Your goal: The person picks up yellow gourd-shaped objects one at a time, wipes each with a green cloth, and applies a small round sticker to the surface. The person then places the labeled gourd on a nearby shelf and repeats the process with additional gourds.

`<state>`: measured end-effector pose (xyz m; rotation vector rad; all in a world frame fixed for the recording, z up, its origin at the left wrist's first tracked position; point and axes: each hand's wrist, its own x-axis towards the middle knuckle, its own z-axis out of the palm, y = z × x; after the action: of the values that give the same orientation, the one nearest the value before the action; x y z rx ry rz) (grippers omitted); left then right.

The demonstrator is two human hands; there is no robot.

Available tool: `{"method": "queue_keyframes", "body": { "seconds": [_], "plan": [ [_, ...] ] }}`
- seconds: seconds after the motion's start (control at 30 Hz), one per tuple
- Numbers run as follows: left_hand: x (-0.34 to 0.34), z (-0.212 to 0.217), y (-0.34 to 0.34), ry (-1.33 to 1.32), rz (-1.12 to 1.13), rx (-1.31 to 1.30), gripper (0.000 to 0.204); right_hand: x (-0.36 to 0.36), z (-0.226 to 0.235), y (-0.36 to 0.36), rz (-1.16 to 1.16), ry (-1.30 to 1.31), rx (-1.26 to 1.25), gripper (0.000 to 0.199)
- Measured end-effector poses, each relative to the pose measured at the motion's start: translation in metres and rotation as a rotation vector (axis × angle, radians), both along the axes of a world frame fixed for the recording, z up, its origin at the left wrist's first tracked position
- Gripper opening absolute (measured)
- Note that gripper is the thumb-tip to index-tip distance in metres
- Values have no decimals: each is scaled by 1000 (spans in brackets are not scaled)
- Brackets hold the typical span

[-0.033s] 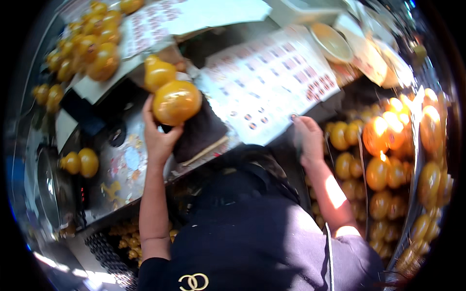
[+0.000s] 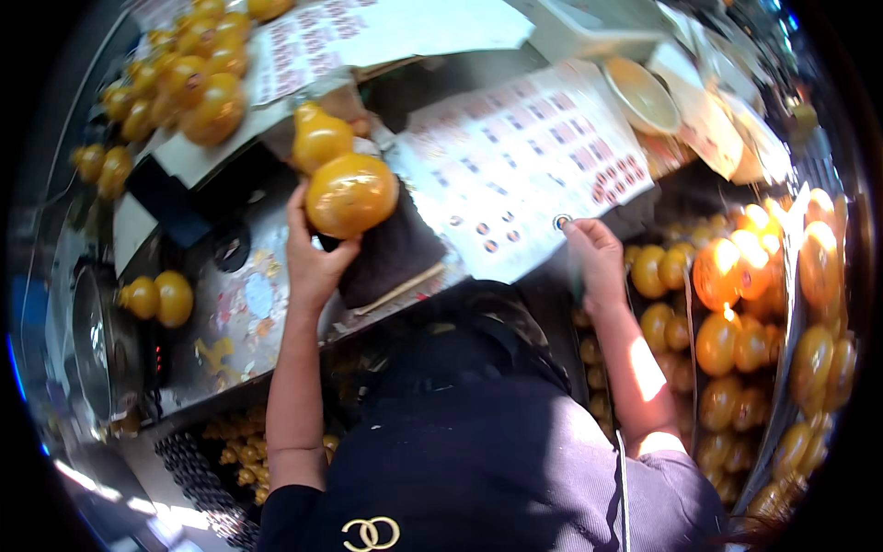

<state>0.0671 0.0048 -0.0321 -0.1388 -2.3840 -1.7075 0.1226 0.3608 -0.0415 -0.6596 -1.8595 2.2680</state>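
My left hand (image 2: 315, 258) is wrapped round the lower bulb of a glossy yellow gourd (image 2: 351, 195), held tilted over a dark cloth pad (image 2: 391, 253). The gourd's narrower bulb leans away to the upper left. At the lower right edge of a white sticker sheet (image 2: 529, 198), my right hand (image 2: 596, 262) pinches a small round dark-rimmed sticker (image 2: 562, 223) between thumb and fingertips. Whether the sticker is clear of the sheet I cannot tell. Several similar round stickers and rows of small printed rectangles are on the sheet.
Piled gourds (image 2: 207, 87) stand at the far left, beside another printed sheet (image 2: 299, 46). A single gourd (image 2: 158, 299) lies near a round metal pan (image 2: 92, 340). Racked gourds (image 2: 727, 345) fill the right side. A pale bowl (image 2: 642, 97) sits at the back right.
The whole view has shifted slightly, moving the bench and gourds a little rightward. The round sticker at my right fingertips shows more plainly. Both hands keep their hold.
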Motion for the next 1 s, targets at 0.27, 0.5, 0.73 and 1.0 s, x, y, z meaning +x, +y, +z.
{"method": "queue_keyframes", "body": {
  "seconds": [0.27, 0.5, 0.73, 1.0],
  "plan": [
    [4, 11, 5, -9, 36, -95, 82, -159, 148, -95, 1154, 484, 824, 20],
    [-1, 17, -14, -137, -80, 211, 81, -219, 190, -211, 1644, 688, 1401, 17],
    [-49, 45, -6, -183, 53, 584, 52, -247, 172, -246, 1687, 793, 1539, 38],
    [-63, 39, -2, -201, -27, 760, 50, -235, 118, -183, 1124, 287, 599, 45]
  ]
}}
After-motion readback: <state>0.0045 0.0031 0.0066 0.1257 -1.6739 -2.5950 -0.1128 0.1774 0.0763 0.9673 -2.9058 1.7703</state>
